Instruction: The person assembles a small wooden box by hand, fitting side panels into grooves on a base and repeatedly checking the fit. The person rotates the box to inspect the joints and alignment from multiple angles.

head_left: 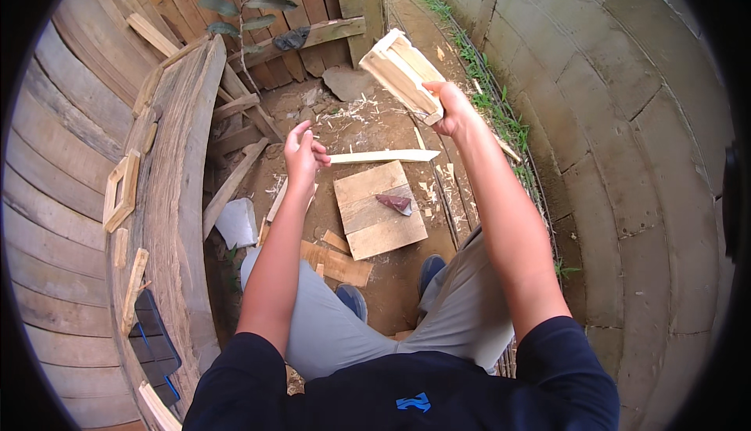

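Observation:
My right hand is closed around one end of a small pale wooden box-like piece, raised out ahead and tilted. In front of me, my left hand has its fingers loosely bent and apart. A long thin wooden strip with a pointed right end extends from beside its fingertips; whether they touch cannot be made out. Below the strip is a square plank-topped block. On its top rests a dark reddish wedge-shaped object.
At left, a thick weathered bench plank bears a small wooden frame and a dark panel. A grey block wall rises at right. Wood shavings, offcuts and a flat stone lie on the dirt.

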`<state>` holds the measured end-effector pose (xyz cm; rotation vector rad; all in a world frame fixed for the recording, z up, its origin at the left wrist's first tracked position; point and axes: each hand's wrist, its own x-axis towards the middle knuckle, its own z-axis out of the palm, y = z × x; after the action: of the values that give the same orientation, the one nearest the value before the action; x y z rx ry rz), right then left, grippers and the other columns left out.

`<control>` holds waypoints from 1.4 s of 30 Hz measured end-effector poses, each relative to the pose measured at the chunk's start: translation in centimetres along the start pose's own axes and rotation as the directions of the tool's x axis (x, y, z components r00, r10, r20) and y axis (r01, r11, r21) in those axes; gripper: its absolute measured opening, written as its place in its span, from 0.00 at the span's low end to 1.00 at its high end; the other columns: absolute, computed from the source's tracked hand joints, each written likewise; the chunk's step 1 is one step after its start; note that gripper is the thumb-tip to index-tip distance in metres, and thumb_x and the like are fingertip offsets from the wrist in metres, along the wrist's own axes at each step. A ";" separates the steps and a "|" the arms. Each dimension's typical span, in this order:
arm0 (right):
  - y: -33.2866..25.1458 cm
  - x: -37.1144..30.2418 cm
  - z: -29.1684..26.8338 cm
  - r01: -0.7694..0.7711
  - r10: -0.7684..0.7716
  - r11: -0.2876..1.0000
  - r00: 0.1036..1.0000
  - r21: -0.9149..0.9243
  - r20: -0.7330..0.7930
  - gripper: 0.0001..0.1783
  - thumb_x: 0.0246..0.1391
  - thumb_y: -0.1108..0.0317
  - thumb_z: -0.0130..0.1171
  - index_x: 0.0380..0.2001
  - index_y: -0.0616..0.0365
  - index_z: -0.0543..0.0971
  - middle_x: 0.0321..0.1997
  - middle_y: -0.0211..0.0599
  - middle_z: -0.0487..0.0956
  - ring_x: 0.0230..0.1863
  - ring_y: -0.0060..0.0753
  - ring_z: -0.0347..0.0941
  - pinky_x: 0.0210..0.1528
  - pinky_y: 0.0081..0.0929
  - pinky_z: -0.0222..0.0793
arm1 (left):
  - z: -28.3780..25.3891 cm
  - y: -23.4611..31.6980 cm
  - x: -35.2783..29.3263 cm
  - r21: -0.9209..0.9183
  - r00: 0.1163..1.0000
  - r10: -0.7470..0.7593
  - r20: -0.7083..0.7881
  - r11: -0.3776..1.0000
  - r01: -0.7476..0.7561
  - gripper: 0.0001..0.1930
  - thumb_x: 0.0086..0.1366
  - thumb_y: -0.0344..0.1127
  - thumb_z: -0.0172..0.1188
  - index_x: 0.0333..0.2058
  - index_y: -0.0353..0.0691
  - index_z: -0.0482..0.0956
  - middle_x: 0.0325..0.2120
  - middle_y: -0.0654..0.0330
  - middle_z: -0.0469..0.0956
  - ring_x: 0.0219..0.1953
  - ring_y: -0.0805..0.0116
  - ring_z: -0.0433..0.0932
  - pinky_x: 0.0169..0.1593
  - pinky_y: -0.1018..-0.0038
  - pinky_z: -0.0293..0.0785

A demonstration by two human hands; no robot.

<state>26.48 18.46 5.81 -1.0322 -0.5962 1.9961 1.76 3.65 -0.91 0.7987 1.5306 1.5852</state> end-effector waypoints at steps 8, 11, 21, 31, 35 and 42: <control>-2.3 0.5 -2.4 0.028 -0.003 0.895 0.998 0.445 -0.058 0.19 0.66 0.66 0.37 0.49 0.67 0.72 0.41 0.49 0.81 0.37 0.44 0.82 0.38 0.41 0.83 | -0.1 -0.1 -0.2 0.009 0.990 -0.075 -0.119 0.997 0.077 0.15 0.67 0.41 0.60 0.48 0.40 0.72 0.19 0.67 0.69 0.13 0.83 0.62 0.14 0.84 0.54; -2.9 1.4 -3.7 -0.003 0.033 0.871 0.998 0.492 -0.052 0.19 0.66 0.65 0.36 0.48 0.64 0.73 0.41 0.47 0.81 0.37 0.42 0.82 0.38 0.40 0.83 | 0.6 0.4 -0.5 -0.052 0.995 -0.032 -0.091 0.998 0.027 0.10 0.68 0.43 0.58 0.37 0.43 0.76 0.12 0.75 0.57 0.11 0.86 0.54 0.13 0.83 0.45; -3.5 -1.6 -1.0 0.181 -0.187 0.979 0.981 -0.097 -0.052 0.22 0.58 0.64 0.51 0.52 0.65 0.68 0.43 0.48 0.76 0.40 0.39 0.76 0.41 0.39 0.76 | -0.2 -0.8 0.3 -0.037 0.994 0.037 0.099 0.999 -0.033 0.14 0.70 0.45 0.49 0.39 0.41 0.77 0.16 0.73 0.59 0.16 0.84 0.55 0.19 0.82 0.52; -1.2 -3.2 1.7 0.155 -0.165 0.949 0.986 -0.274 -0.013 0.22 0.57 0.63 0.53 0.50 0.66 0.69 0.44 0.50 0.76 0.43 0.38 0.74 0.45 0.40 0.72 | 2.0 -1.5 -1.2 0.215 0.922 0.018 0.386 0.971 -0.109 0.14 0.65 0.40 0.60 0.47 0.41 0.76 0.20 0.69 0.71 0.18 0.82 0.68 0.20 0.83 0.61; -0.6 -3.6 2.4 0.149 -0.158 0.953 0.987 -0.265 -0.012 0.20 0.54 0.67 0.55 0.48 0.69 0.71 0.42 0.47 0.76 0.44 0.40 0.74 0.47 0.41 0.71 | 2.5 -1.6 -2.0 0.254 0.892 0.024 0.451 0.955 -0.153 0.16 0.64 0.37 0.62 0.48 0.38 0.75 0.21 0.68 0.72 0.19 0.81 0.70 0.21 0.83 0.63; 0.8 -2.8 2.5 0.114 -0.118 0.979 0.993 -0.171 -0.012 0.20 0.56 0.67 0.53 0.49 0.68 0.70 0.45 0.48 0.76 0.44 0.41 0.75 0.48 0.42 0.73 | 2.9 -1.4 -2.3 0.300 0.876 0.020 0.483 0.935 -0.187 0.17 0.63 0.33 0.63 0.49 0.34 0.75 0.23 0.64 0.75 0.22 0.78 0.73 0.27 0.80 0.70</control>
<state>24.99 15.59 7.91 -1.0937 -0.8077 1.8543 5.55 3.06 -1.93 1.3732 1.4198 1.0870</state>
